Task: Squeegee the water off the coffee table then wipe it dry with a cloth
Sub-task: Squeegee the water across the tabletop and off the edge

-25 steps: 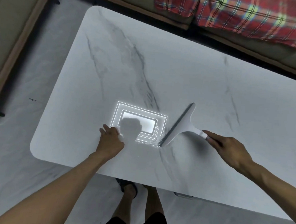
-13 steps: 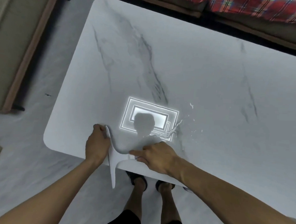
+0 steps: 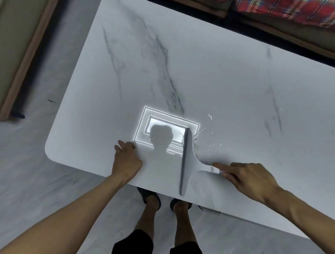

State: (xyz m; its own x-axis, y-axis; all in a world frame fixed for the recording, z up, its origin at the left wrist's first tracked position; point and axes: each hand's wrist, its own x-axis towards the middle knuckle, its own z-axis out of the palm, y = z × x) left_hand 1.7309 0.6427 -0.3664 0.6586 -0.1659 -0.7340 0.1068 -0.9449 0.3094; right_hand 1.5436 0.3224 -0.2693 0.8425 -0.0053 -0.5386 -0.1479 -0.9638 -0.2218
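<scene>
A white marble coffee table (image 3: 202,71) fills the view. A white squeegee (image 3: 188,161) with a dark rubber blade lies on it near the front edge, the blade running front to back. My right hand (image 3: 250,179) grips its handle, index finger stretched along it. My left hand (image 3: 126,159) rests flat on the tabletop to the left, fingers apart, holding nothing. Water drops and streaks (image 3: 210,136) glint just right of the blade. No cloth is in view.
A sofa with a red plaid blanket (image 3: 292,9) runs along the table's far side. Another wood-framed seat (image 3: 15,51) stands at the left. My feet (image 3: 166,202) are on the grey floor by the table's front edge. A bright ceiling-light reflection (image 3: 166,132) shows on the table.
The squeegee was at the table's front-left edge beside my left hand half a second ago; my right hand has carried it back to the right, onto the table beside the water.
</scene>
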